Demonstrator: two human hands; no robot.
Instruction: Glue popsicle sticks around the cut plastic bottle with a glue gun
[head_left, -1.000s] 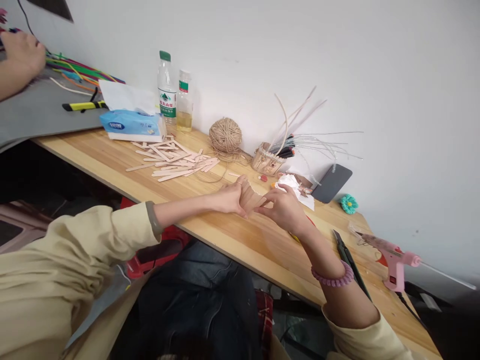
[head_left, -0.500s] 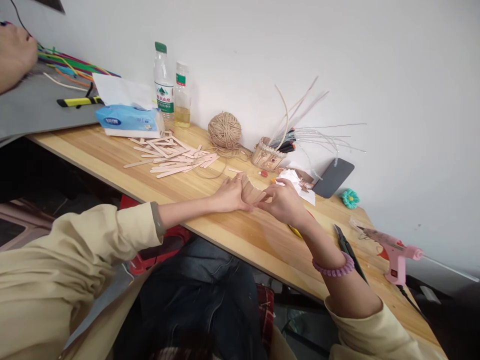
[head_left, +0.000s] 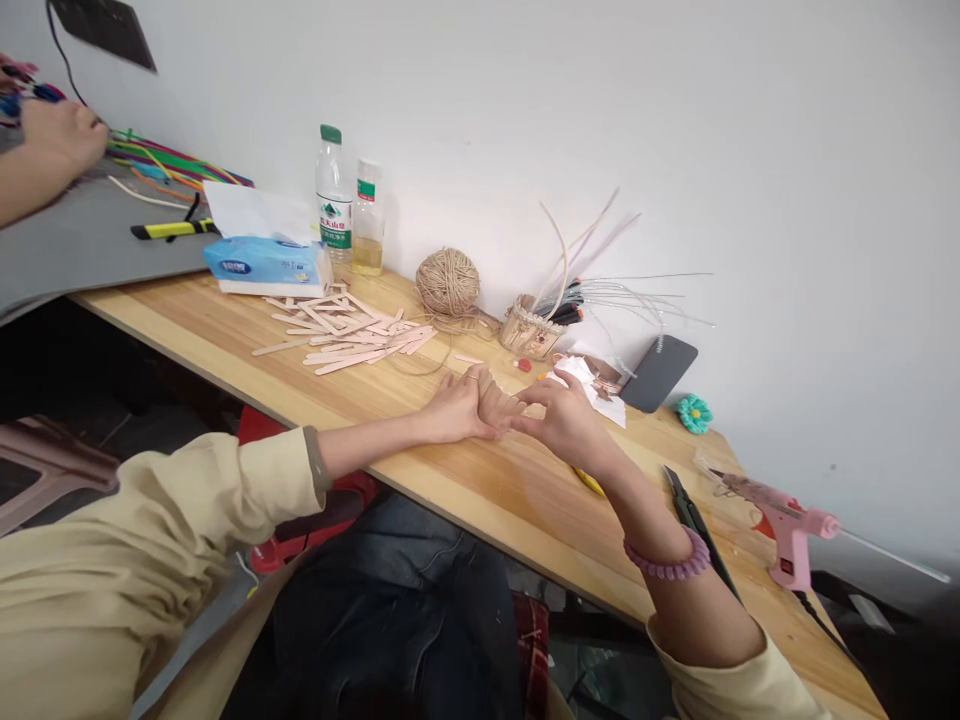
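My left hand [head_left: 454, 408] and my right hand [head_left: 564, 422] meet above the wooden table [head_left: 480, 480], both closed on a small bundle of wooden craft sticks [head_left: 496, 403] held between them. The left fingers wrap the bundle's near end. The right fingers pinch its far end. A purple bead bracelet [head_left: 670, 562] sits on my right wrist. Behind my hands lies a loose pile of craft sticks [head_left: 346, 328].
Tissue pack [head_left: 266, 262], two bottles [head_left: 335, 202], twine ball [head_left: 448, 281], a stick holder with reeds [head_left: 534, 326], white paper [head_left: 592, 385], phone [head_left: 658, 371], teal flower [head_left: 694, 412], black cutter [head_left: 694, 525], pink glue gun [head_left: 787, 525]. Another person's hand [head_left: 52, 140] rests by colourful wires far left.
The bundle sits lower in my hands and shows less. My hands stay together at the same spot. The view has shifted slightly.
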